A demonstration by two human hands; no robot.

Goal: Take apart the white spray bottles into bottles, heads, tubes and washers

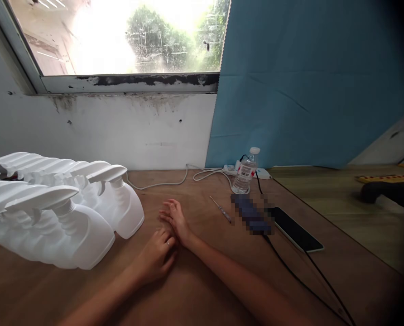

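Bottles (93,237) look light, smooth, fairly stiff; the necks (68,216) seem best to hold. Beside them, the left hand (157,253) curls loosely, unclosed; the right hand (177,222) lies spread.

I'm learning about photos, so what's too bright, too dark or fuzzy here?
Head view: part of the window glares white, right corners go black, blocky squares hide something beside the phone, and the black thing far right looks soft.
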